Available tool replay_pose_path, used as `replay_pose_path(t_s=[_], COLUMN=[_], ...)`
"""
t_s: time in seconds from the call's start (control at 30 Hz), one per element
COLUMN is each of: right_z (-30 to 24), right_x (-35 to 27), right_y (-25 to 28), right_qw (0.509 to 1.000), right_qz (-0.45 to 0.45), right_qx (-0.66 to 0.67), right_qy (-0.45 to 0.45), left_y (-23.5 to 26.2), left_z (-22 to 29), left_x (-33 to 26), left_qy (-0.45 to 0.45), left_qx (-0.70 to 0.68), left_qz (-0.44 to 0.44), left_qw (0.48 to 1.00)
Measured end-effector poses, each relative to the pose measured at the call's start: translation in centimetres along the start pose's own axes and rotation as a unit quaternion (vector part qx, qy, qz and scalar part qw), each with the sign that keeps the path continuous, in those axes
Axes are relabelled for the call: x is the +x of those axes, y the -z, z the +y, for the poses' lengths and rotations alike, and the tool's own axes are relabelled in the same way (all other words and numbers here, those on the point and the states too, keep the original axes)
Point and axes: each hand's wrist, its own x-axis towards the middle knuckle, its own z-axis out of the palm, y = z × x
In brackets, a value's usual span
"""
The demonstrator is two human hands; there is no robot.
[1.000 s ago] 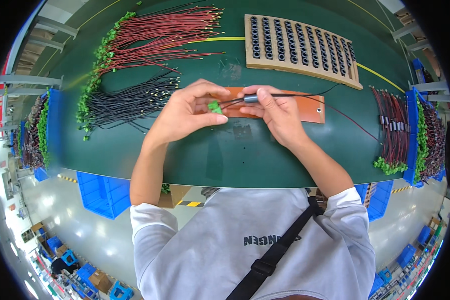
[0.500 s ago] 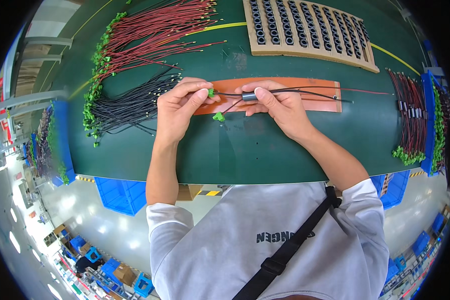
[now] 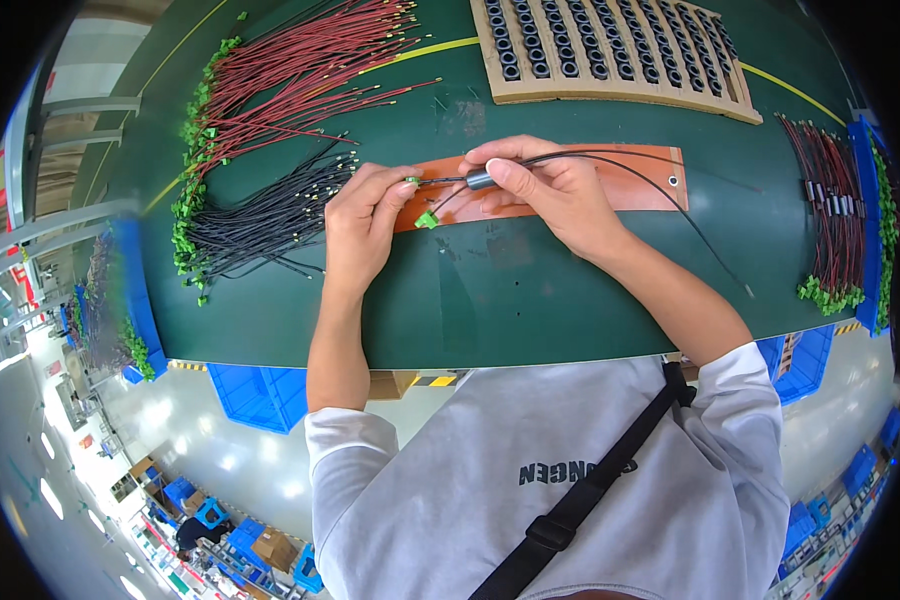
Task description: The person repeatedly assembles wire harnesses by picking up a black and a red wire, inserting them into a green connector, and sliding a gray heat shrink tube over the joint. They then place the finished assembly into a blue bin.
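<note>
My left hand [image 3: 365, 215] is closed in a pinch on a small green connector [image 3: 413, 181] at the end of a black wire. The fingers and thumb of my right hand [image 3: 560, 195] are closed round a black ferrite core [image 3: 481, 179], a short cylinder threaded on the wires. A second green connector [image 3: 427, 220] dangles just left of and below the core on its own wire. Out past my right hand, the loose black wire [image 3: 660, 190] curves down over the table. Beneath both hands lies an orange strip [image 3: 635, 188] with a hole near its right end.
Red wires [image 3: 300, 75] and black wires [image 3: 260, 220] with green connectors spread at left. A cardboard tray [image 3: 610, 95] of black cores stands at the back. Cored wire bundles [image 3: 835, 210] lie at right beside a blue bin [image 3: 870, 230]. The green table's [image 3: 400, 330] front edge is near me.
The core and both hands have shifted slightly left over the strip. A wire tail that ran straight right now bends down toward the front. The whole view has turned a little.
</note>
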Motion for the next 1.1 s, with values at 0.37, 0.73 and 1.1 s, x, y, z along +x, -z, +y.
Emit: replay_pose_path(t_s=[0.37,0.73,1.1], right_z=[0.0,1.3,0.8], right_x=[0.2,0.5,0.3], right_y=[0.0,-0.1,-0.5], right_qw=[1.0,0.998,0.999], right_qz=[-0.002,0.043,0.044], right_qx=[0.014,-0.018,-0.006], right_qy=[0.017,0.035,0.023], left_y=[-0.4,-0.4,0.4], left_z=[-1.2,-1.0,-0.3], left_x=[0.3,0.3,0.0], left_qy=[-0.072,-0.127,-0.204], left_qx=[0.058,0.155,0.064], left_qz=[0.034,0.004,0.002], left_qw=[0.995,0.98,0.977])
